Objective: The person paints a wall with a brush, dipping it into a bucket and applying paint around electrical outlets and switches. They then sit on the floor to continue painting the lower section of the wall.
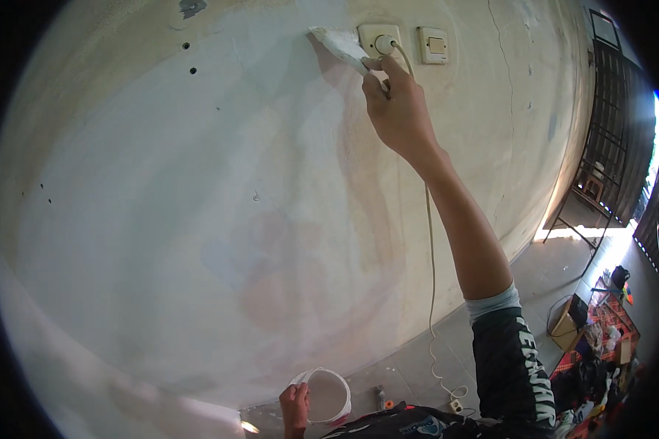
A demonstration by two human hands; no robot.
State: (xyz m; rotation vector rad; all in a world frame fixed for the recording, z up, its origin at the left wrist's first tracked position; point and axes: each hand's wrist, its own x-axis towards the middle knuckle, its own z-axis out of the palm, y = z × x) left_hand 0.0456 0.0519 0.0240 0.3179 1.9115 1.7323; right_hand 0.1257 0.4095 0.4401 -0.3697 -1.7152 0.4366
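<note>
My right hand (399, 110) is raised to the wall (198, 241), with its fingers closed around the handle of a flat paintbrush (342, 47). The brush's wide, white-coated end lies against the wall, just left of a socket (377, 36) with a plug in it. Low in the view, my left hand (294, 404) grips the rim of a white bucket (346, 394). Pale greyish liquid shows inside the bucket. Paler, damp-looking patches spread over the wall below the brush.
A light switch (433, 45) sits right of the socket. The plug's cord (430, 249) hangs down to an extension socket (456, 406) on the tiled floor. A cardboard box (566, 327) and a red checked cloth (613, 314) with piled items lie at the right, near a dark metal frame (600, 132).
</note>
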